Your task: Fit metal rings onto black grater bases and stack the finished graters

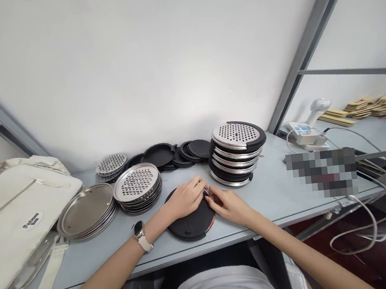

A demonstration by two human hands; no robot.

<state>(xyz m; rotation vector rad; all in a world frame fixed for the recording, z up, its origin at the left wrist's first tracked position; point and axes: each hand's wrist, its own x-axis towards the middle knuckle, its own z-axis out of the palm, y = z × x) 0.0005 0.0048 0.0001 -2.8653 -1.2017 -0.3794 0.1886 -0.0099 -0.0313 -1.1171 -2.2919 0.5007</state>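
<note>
Disc (189,226), black, lies on the table (277,191) near its front edge, between the grater stack (137,185) and the taller stack (237,156) behind. The left hand (188,199) rests over it, and the right hand (230,206) bunches its fingers at the right rim; whether either clamps anything, I cannot tell.

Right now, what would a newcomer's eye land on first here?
Probably the tall stack of metal and black discs, right of centre. Next, the left hand and right hand, close together at the far-right rim of a round black piece. The big white bag at far left also stands out.
</note>
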